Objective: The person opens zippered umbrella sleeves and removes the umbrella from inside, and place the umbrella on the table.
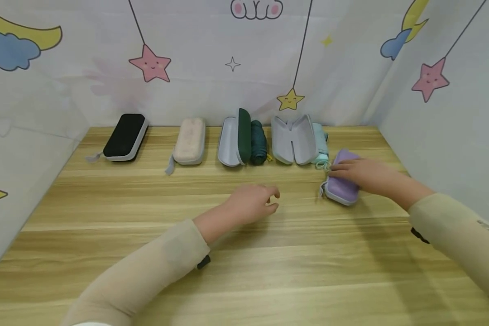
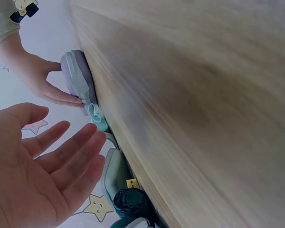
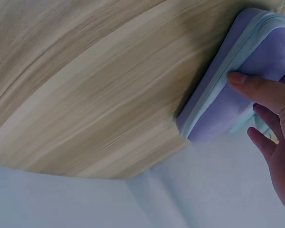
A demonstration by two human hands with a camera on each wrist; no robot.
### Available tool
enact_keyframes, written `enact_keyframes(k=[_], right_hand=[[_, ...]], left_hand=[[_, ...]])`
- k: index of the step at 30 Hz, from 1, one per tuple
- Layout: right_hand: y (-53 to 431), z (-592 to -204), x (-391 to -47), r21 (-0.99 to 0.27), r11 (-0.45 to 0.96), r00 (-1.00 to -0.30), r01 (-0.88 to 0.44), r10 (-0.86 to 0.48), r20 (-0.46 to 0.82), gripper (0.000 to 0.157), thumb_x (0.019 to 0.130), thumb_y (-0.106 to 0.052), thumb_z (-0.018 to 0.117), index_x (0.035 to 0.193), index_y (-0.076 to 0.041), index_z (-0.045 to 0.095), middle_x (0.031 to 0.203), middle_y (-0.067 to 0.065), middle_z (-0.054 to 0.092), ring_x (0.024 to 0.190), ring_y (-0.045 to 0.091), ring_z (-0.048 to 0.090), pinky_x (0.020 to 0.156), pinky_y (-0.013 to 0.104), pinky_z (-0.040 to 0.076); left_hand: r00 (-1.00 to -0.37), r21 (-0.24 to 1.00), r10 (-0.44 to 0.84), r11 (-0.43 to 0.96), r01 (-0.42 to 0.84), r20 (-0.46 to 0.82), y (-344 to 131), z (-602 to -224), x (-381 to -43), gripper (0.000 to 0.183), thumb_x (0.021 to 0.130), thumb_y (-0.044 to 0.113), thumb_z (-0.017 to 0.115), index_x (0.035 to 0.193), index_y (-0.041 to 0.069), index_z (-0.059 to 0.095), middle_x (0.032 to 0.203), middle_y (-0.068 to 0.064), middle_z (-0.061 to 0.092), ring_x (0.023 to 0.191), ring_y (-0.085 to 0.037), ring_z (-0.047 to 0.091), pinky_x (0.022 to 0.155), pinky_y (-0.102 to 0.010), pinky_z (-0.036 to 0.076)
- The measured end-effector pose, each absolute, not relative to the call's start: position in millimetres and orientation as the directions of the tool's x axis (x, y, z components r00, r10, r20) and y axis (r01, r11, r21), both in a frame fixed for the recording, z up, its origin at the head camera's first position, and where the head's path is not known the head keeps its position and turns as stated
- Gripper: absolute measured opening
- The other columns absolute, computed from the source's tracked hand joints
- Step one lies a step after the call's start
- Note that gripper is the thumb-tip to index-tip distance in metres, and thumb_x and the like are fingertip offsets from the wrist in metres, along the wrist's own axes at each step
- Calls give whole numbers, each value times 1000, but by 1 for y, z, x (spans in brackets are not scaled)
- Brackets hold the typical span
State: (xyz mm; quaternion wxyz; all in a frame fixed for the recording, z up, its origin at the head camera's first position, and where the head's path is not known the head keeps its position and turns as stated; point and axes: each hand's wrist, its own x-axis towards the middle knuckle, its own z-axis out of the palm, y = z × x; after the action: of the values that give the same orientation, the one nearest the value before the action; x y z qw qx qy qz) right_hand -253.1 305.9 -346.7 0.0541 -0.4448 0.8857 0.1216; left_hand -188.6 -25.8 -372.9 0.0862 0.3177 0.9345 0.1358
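Note:
A purple zip case [image 1: 344, 192] with a pale zipper band lies closed on the right of the table. My right hand [image 1: 368, 175] grips it from above, fingers across its top; the right wrist view shows the thumb on the case [image 3: 270, 54] near the zipper. Over the middle of the table hovers my left hand [image 1: 248, 203], fingers loosely bent and holding nothing; its palm [image 2: 42, 185] faces the left wrist camera. Behind the purple case stands an open mint case [image 1: 285, 140], grey inside, beside a rolled mint folded umbrella [image 1: 321, 144].
Along the back edge sit a closed black case [image 1: 126, 136], a closed cream case [image 1: 190, 140] and an open green case [image 1: 229, 140]. A rolled dark green folded umbrella [image 1: 258, 142] touches the green one's lid. White patterned curtains [image 1: 212, 59] border the wooden table [image 1: 269, 271].

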Motion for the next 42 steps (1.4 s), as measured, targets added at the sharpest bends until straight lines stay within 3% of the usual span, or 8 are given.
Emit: enact_keyframes(k=[6, 13, 22, 33, 42], right_hand=[[291, -346, -247, 130, 560, -575, -818, -801, -167, 68, 65, 14, 81, 128, 0, 59, 127, 15, 60, 117, 40, 54, 99, 54, 41], [274, -349, -241, 119, 552, -563, -825, -819, -109, 66, 61, -1, 90, 119, -7, 60, 114, 9, 65, 109, 34, 58, 94, 50, 44], [235, -349, -237, 119, 596, -607, -794, -771, -192, 67, 67, -23, 91, 124, -7, 61, 114, 9, 64, 107, 30, 57, 91, 49, 46], [199, -347, -232, 62, 603, -601, -795, -769, -220, 71, 75, -39, 84, 132, -5, 57, 122, 10, 62, 115, 28, 55, 97, 46, 43], [186, -352, -228, 46, 593, -588, -804, -782, -206, 74, 76, -46, 81, 132, -6, 56, 121, 9, 61, 111, 26, 57, 91, 46, 47]], left_hand=[[-784, 338, 615, 759, 557, -89, -31, -370, -185, 30, 98, 31, 59, 123, 15, 64, 105, 0, 69, 96, -15, 64, 79, -34, 51], [-782, 387, 615, 749, 538, -103, -36, -371, -181, 30, 96, 27, 62, 123, 14, 65, 105, 0, 69, 96, -16, 63, 80, -34, 51], [-739, 487, 668, 677, 552, -92, -41, -370, -174, 25, 96, 21, 63, 119, 12, 69, 103, -1, 70, 97, -16, 65, 86, -33, 50], [-788, 495, 602, 728, 476, -129, -53, -384, -185, 31, 97, 20, 61, 126, 10, 64, 114, -4, 67, 106, -19, 61, 88, -36, 49], [-852, 509, 498, 782, 361, -161, -61, -394, -202, 32, 96, 15, 58, 127, 8, 64, 107, -4, 68, 93, -15, 60, 82, -33, 49]])
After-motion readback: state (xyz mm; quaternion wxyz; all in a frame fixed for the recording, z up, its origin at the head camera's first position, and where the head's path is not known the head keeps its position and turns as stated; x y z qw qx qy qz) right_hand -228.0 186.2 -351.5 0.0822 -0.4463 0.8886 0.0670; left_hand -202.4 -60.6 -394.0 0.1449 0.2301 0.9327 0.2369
